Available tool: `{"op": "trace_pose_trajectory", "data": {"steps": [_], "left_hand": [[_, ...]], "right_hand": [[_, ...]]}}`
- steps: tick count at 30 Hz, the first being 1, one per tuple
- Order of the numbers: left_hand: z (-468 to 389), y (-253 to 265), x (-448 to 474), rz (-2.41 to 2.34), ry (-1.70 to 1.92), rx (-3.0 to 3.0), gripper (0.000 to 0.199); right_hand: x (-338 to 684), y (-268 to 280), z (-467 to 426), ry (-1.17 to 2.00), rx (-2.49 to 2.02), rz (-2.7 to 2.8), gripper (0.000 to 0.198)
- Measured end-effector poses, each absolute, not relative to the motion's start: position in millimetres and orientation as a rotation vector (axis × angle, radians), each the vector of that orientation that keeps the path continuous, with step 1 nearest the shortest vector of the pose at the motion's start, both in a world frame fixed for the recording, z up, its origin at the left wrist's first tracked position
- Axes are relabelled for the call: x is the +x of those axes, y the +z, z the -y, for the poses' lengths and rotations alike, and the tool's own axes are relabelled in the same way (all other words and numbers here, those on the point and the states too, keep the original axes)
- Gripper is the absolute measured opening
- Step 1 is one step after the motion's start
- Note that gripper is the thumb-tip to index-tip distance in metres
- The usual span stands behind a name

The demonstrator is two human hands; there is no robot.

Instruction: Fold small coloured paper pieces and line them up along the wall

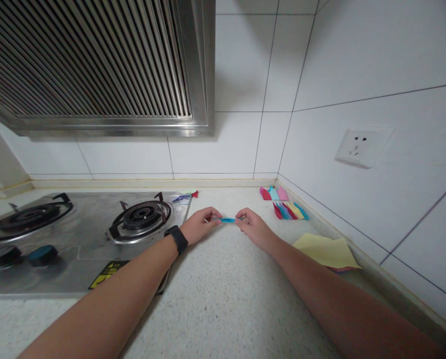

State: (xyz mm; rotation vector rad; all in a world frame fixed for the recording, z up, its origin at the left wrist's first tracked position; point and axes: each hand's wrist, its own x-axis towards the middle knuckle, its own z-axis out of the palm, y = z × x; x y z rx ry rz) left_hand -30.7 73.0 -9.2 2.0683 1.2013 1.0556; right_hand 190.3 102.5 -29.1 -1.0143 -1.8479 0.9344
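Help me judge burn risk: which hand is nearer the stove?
Left. The left hand is beside the right edge of the stove; the right hand is farther right, at the other end of the blue piece that both hold.

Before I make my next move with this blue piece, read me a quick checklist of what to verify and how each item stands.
1. Left hand pinching the blue piece: ok, at one end.
2. Right hand pinching it too: ok, at the opposite end.
3. Stove free of loose bits: not ok, coloured scraps lie at its far right corner.
4. Burner nearest the left hand cool: cannot tell, though no flame shows.
5. Yellow sheet on the counter: ok, at the right.
6. Coloured pieces grouped: ok, two rows in the far right corner.
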Motion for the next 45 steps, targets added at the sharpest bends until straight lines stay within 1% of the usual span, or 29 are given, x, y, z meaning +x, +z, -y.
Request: {"op": "trace_pose_trajectory", "data": {"steps": [15, 24, 29, 32, 39, 45], "left_hand": [[-71, -7, -30, -1.232, 1.012, 2.11, 0.019], [-67, -4, -29, -1.268, 1.022, 2.137, 0.02], [-62, 2, -28, -1.208, 1.068, 2.454, 0.015], [-57, 9, -27, -1.152, 1.002, 2.746, 0.017], [-50, 16, -22, -1.164, 0.925, 3.133, 0.019], [-50, 16, -21, -1.129, 0.896, 3.228, 0.025]], "right_hand": [[190, -28, -101, 0.881, -1.051, 1.888, 0.021], [190, -21, -96, 0.944, -1.004, 1.857, 0.021], [191, -23, -97, 0.919, -0.971, 1.849, 0.029], [192, -25, -99, 0.899, -0.95, 1.857, 0.03], [193, -26, -101, 0.892, -0.926, 1.878, 0.024], [193, -19, -96, 0.91, -0.928, 1.885, 0.014]]}}
